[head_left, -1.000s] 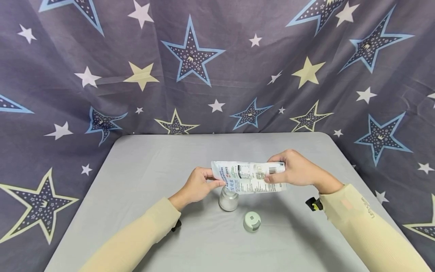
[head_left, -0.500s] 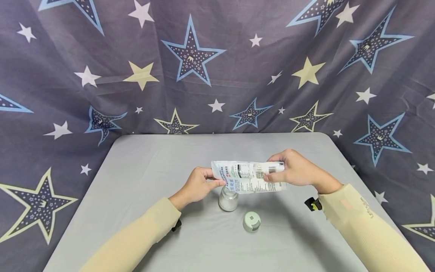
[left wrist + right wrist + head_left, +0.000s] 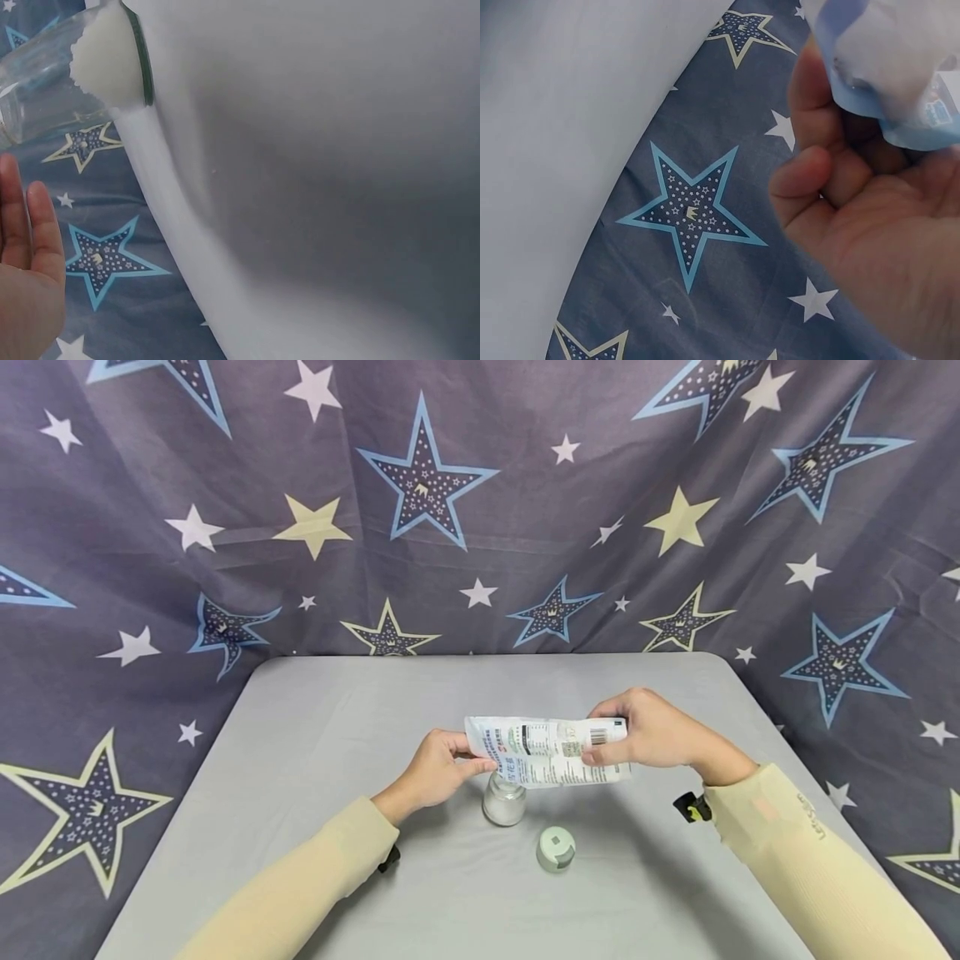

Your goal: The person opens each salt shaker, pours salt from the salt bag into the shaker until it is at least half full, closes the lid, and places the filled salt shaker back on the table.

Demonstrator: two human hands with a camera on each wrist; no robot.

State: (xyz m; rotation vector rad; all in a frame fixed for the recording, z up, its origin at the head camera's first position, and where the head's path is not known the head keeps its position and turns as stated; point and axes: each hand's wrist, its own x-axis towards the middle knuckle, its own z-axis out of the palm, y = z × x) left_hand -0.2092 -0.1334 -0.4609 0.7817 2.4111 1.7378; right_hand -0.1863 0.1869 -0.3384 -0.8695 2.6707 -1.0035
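Observation:
A white printed salt bag [image 3: 543, 760] lies sideways in the air, its left end over the mouth of a clear glass jar [image 3: 504, 806]. My left hand [image 3: 435, 774] pinches that end between thumb and fingers. At the other end, my right hand [image 3: 656, 735] grips the bag with the thumb on its near face. White granules [image 3: 112, 60] fill the bottom part of the jar in the left wrist view. The bag hides the jar's mouth from the head camera. In the right wrist view, the bag [image 3: 900, 52] sits against curled fingers.
A pale green lid [image 3: 556, 849] rests on the grey table [image 3: 360, 710], right of and nearer than the jar. Behind the table hangs a dark curtain [image 3: 495, 452] with stars. Both wrists carry black straps.
The bag and right hand have shifted only very slightly. The left hand, jar and lid stay where they were.

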